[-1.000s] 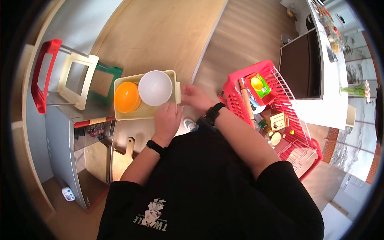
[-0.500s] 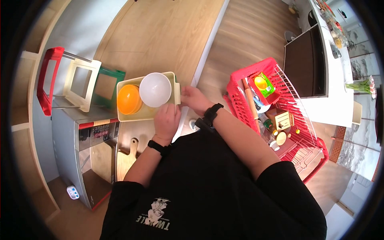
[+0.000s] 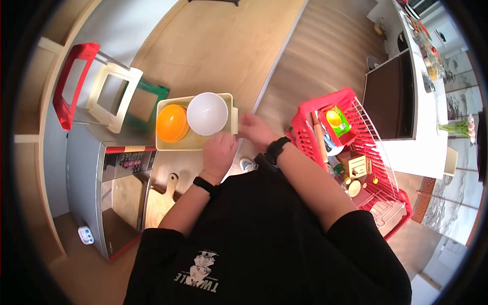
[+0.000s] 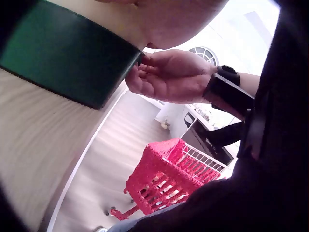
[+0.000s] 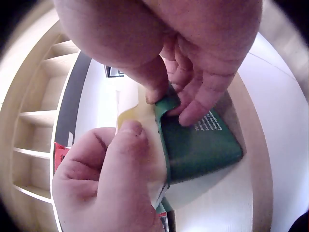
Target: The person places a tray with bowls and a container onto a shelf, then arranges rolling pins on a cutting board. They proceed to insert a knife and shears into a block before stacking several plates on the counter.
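A cream tub (image 3: pixel 195 141) sits in a green tub (image 5: pixel 203 150), whose wall carries white print. In the cream tub lie a white bowl (image 3: pixel 207 114) and orange bowls (image 3: pixel 172 123), one overlapping another. My left hand (image 3: pixel 218 152) holds the cream rim at the near corner, thumb on top and fingers curled. At the tub's right end, my right hand (image 3: pixel 256 129) pinches the green tub's lip between thumb and fingers. The left wrist view shows the green wall (image 4: pixel 67 53) below my left hand (image 4: pixel 178 19), with the right hand (image 4: pixel 174 77) at its end.
Red, cream and green frames stand on a grey oven-like appliance (image 3: pixel 84 168) at left. A wooden cutting board (image 3: pixel 161 203) lies near it. To the right stands a red shopping cart (image 3: pixel 325 99) with a rolling pin (image 3: pixel 319 137) and other items. A wooden tabletop (image 3: pixel 229 46) extends ahead.
The head view has shifted slightly, so the tubs and bowls appear a little farther right. Both hands keep their places at the tubs' right end.
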Tool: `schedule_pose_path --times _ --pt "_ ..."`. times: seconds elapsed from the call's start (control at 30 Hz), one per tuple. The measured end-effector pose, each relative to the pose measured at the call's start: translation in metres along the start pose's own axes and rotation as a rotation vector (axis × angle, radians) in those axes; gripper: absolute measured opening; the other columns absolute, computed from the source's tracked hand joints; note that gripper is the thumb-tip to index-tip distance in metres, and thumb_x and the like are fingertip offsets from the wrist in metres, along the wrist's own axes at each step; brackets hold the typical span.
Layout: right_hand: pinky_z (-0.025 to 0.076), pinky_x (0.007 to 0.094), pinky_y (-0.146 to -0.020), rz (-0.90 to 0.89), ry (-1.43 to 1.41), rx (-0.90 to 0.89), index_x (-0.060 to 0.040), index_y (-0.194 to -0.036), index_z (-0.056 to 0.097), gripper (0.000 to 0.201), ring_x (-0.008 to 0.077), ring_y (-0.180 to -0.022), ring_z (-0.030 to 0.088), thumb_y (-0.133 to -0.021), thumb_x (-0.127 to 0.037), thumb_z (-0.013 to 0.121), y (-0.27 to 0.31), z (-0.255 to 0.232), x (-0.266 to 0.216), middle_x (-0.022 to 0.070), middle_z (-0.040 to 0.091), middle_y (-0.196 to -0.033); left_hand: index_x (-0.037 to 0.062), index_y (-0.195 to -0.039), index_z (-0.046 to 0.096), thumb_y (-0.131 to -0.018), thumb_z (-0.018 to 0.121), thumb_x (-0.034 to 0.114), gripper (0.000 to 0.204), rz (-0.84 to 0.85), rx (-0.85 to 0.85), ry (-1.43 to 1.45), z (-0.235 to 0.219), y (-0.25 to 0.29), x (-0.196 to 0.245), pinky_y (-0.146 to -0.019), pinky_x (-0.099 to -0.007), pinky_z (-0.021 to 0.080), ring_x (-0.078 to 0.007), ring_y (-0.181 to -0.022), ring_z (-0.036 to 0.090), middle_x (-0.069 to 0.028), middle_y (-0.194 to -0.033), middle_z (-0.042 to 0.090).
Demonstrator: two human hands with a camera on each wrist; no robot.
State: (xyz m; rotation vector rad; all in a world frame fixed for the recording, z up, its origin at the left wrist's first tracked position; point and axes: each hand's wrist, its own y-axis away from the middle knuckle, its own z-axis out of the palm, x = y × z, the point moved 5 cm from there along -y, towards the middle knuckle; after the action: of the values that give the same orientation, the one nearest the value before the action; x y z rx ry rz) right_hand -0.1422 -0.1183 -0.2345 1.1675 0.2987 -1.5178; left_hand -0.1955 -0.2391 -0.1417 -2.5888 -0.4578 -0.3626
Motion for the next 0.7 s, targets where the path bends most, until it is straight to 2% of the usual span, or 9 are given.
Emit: schedule_pose_path --times 0.53,0.63,0.67,0.7 --pt "0.057 0.033 -0.083 0.025 0.017 0.046 0.0005 -0.118 0.055 0.02 0.0174 -0.094 0.064 -0.099 -0.003 0.056 0.004 0.001 -0.006 0.0075 0.063 -0.105 0.0049 -0.078 0.053 -0.086 0.067 0.011 0.017 0.014 0.017 0.058 -0.005 0.0 0.0 -0.06 -0.044 0.045 -0.0322 -0.069 0.056 -0.0125 -0.072 0.053" --pt "0.056 0.0326 -0.085 0.051 -0.03 0.012 -0.0001 -0.118 0.055 0.02 0.0173 -0.097 0.065 -0.099 -0.005 0.057 0.005 -0.001 -0.006 0.0072 0.064 -0.107 0.0048 -0.079 0.054 -0.086 0.07 0.016 0.021 -0.033 0.002 0.037 -0.004 -0.001 -0.004 -0.062 -0.0433 0.046 -0.032 -0.072 0.057 -0.0124 -0.073 0.053" --pt "0.054 0.0342 -0.091 0.068 -0.004 -0.019 -0.0014 -0.124 0.053 0.025 0.0176 -0.104 0.063 -0.101 -0.01 0.057 0.004 -0.003 -0.006 0.0084 0.063 -0.11 0.0049 -0.08 0.054 -0.085 0.072 0.02 0.024 -0.018 -0.038 0.069 -0.006 0.0 -0.003 -0.064 -0.0435 0.046 -0.0321 -0.074 0.057 -0.0125 -0.074 0.053" --pt "0.054 0.0342 -0.091 0.074 0.012 -0.045 -0.0014 -0.124 0.053 0.025 0.0176 -0.104 0.063 -0.101 -0.01 0.057 0.006 -0.002 -0.008 0.0084 0.063 -0.11 0.0049 -0.08 0.055 -0.084 0.074 0.023 0.027 -0.006 -0.077 0.1 -0.01 0.002 -0.004 -0.067 -0.0436 0.047 -0.0323 -0.075 0.057 -0.0126 -0.074 0.054"
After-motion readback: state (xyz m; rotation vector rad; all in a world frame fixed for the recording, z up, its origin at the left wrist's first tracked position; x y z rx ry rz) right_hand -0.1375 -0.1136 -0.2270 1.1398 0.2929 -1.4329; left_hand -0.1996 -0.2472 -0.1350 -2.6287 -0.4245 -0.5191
